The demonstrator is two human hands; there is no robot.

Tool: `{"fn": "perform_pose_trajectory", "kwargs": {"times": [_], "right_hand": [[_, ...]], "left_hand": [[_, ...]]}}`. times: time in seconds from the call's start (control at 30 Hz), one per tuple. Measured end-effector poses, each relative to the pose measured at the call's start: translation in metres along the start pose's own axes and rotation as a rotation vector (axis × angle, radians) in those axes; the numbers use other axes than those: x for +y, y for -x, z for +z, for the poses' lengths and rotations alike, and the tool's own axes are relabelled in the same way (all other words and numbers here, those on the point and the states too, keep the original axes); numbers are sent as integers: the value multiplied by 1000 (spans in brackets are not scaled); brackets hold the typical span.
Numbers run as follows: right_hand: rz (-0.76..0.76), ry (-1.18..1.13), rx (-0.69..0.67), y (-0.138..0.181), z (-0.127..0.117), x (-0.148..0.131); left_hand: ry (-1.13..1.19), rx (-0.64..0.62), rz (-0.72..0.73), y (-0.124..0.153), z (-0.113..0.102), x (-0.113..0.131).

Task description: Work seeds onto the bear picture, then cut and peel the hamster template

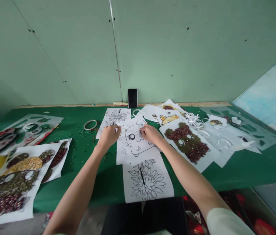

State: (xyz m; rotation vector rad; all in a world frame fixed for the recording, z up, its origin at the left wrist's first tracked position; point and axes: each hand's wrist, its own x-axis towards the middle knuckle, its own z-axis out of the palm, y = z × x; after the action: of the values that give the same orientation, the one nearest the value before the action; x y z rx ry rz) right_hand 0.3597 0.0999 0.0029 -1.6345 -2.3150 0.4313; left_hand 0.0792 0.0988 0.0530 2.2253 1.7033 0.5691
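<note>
A sheet with a line drawing of a hamster [136, 143] lies in front of me, overlapping other sheets. My left hand [108, 134] is at its upper left edge, thumb and finger pinched together, with a small whitish bit showing between them. Over the right side of the drawing, my right hand [150, 133] is also closed in a pinch near the hamster's eye. What its fingertips grip is too small to tell. Below lies a flower line drawing [147, 182], partly covered by the hamster sheet. Another flower drawing [116, 115] sits behind my left hand.
A phone [132, 98] leans against the green wall. Bean-and-seed pictures lie left [18, 179] and right [189, 143]. A tape roll [90, 125] rests among scattered seeds on the green tablecloth [79, 182]. White strips [193, 120] are heaped at right.
</note>
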Motion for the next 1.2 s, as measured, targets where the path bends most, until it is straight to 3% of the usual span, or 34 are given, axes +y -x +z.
{"fn": "perform_pose_trajectory", "kwargs": {"times": [0.6, 1.2], "right_hand": [[3, 71, -44, 4, -7, -18], [-82, 117, -10, 2, 6, -21]], "left_hand": [[25, -54, -13, 0, -1, 2], [12, -41, -22, 0, 2, 2]]}}
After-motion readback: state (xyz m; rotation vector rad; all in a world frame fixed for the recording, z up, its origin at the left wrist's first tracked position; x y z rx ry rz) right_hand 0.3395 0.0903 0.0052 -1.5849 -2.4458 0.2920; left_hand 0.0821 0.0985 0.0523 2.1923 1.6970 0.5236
